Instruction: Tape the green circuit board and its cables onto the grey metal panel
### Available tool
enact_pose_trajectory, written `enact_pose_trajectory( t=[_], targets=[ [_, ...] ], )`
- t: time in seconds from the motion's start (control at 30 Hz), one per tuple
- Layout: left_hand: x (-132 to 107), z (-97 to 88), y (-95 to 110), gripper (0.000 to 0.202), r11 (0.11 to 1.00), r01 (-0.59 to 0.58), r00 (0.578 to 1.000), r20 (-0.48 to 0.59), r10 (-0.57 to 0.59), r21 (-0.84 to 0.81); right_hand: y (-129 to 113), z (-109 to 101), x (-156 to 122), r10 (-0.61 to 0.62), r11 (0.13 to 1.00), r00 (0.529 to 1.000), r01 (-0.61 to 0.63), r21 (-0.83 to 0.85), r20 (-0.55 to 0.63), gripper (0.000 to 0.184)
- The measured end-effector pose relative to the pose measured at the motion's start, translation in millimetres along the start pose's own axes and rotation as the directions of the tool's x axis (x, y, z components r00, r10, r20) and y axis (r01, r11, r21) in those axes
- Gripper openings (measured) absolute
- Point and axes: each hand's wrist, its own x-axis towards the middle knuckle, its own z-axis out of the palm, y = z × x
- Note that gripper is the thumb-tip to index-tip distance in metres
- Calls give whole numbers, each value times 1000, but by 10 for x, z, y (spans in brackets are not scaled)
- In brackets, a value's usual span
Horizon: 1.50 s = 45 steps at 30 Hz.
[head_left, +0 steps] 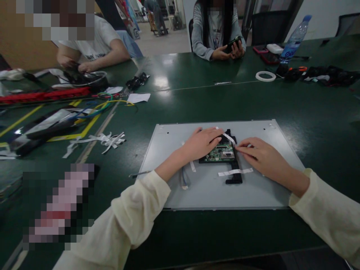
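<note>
A light grey flat panel [264, 157] lies on the green table in front of me. On its middle sits a green circuit board [215, 155] in a black frame, beside a black bracket [237, 176]. My left hand [201, 144] rests over the board's upper left, fingers stretched out and partly covering it. A strip of white tape [229, 138] slants from my left fingertips to the right. At the strip's lower end, my right hand [261, 157] pinches with thumb and forefinger. Another white tape strip [236, 171] crosses the bracket lower down.
Loose white strips [111, 141] lie left of the panel, above a blurred-out phone-like object [62, 206]. Thin wires [184, 180] stick out on the panel. At the back right are a white tape roll [266, 76] and a water bottle [295, 41]. Two people sit across the table.
</note>
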Motion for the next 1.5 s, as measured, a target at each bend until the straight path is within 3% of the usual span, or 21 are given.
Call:
enact_pose_trajectory(
  t=[0.5, 1.0, 1.2, 1.37, 1.5],
  targets=[
    [-38, -69, 61, 45, 998, 43, 994, 104, -39, -38, -108, -107, -74, -144, 981, 987, 151, -124, 66, 29],
    [-39, -94, 68, 46, 993, 68, 990, 126, -56, -92, 10, -92, -110, 37, 991, 999, -38, 129, 9, 25],
    [-66, -106, 89, 48, 985, 108, 993, 62, -101, -136, 70, -54, -106, 160, 966, 986, -148, 213, -41, 27],
    [-240, -277, 122, 54, 978, 123, 991, -24, -129, -167, 73, -48, -99, 198, 946, 979, -180, 269, -40, 29],
    [-562, -449, 186, 58, 969, 192, 980, -29, -199, -156, 71, -49, -114, 196, 940, 979, -172, 294, -52, 29]
  ],
)
